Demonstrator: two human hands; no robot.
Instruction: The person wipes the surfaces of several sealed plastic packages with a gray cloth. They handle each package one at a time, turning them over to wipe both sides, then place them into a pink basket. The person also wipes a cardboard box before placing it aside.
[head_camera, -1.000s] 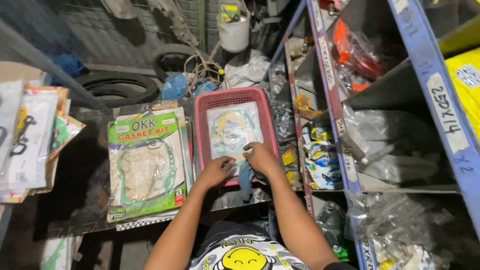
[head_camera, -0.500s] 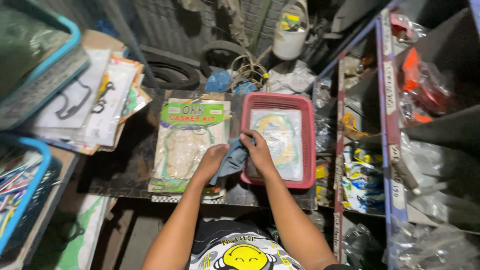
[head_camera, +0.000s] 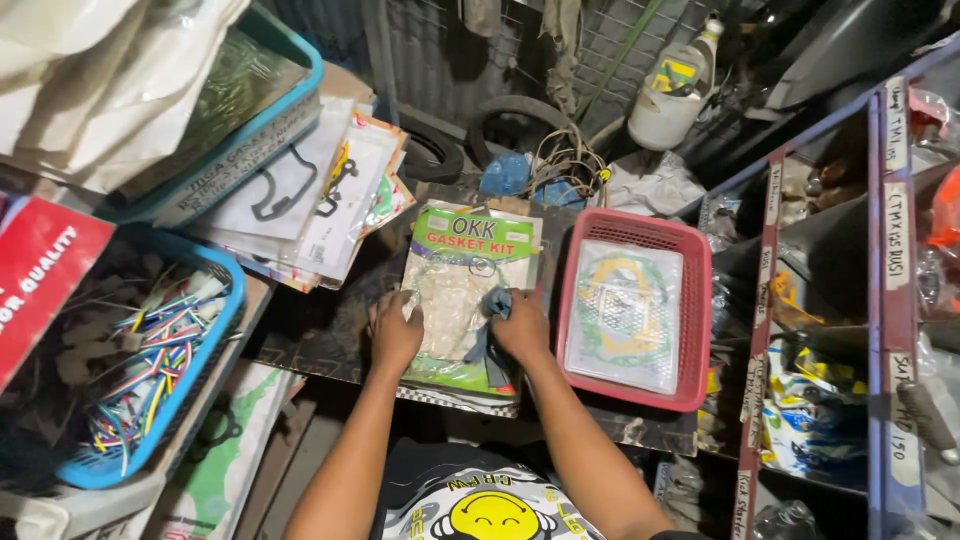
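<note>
My left hand rests flat on the left edge of a clear plastic packet with a green header, top of a small stack on a dark shelf. My right hand presses a dark blue cloth onto the packet's right side. A red plastic basket sits right of the stack, holding another clear packet with green rings inside.
A blue basket of coloured wires is at the left. A teal basket sits above fanned packets. Tyres, a white bottle and tangled cord lie behind. Blue shelving with bagged parts stands at the right.
Both hands have moved left, from the red basket's front edge onto the green-headed packet, with the cloth carried along in the right hand. My view has swung left as well.
</note>
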